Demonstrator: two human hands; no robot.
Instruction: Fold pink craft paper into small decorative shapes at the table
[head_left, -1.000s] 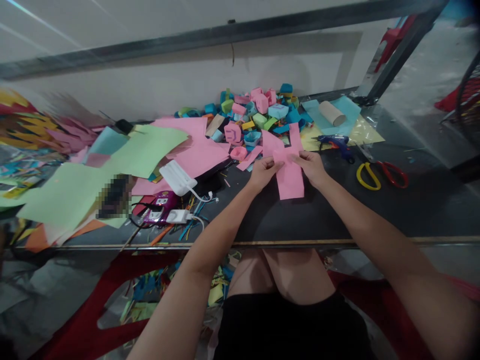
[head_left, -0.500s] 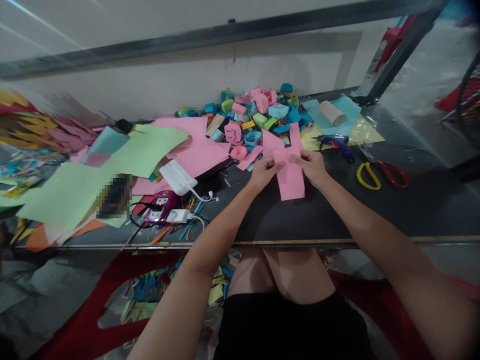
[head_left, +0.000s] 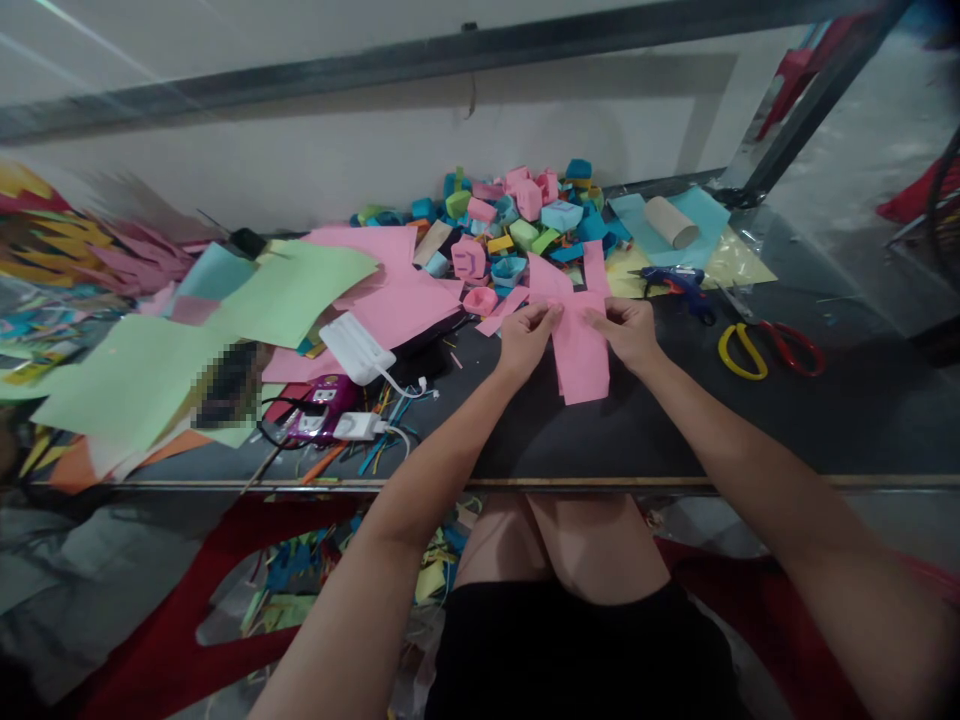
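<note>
A piece of pink paper (head_left: 582, 355) is held up over the dark table, its flaps spreading away from me at the top and a longer panel hanging toward me. My left hand (head_left: 527, 338) pinches its left edge between thumb and fingers. On the opposite edge, my right hand (head_left: 628, 330) grips the paper the same way, thumb on top. Just beyond lies a heap of small folded paper boxes (head_left: 527, 200) in pink, blue, green and yellow. A pink paper strip (head_left: 504, 310) rests left of the held piece.
Right of my hands lie a blue glue gun (head_left: 675, 280), scissors (head_left: 769, 345) with yellow and red handles, and a cardboard tube (head_left: 670, 222). On the left are green paper sheets (head_left: 120, 385), a white power bank (head_left: 357, 348) and a purple power strip (head_left: 322, 405) with cables.
Both hands keep hold of the pink paper in nearly the same place. The left fingers have curled in and the paper's lower panel has shifted slightly. The view has moved a little.
</note>
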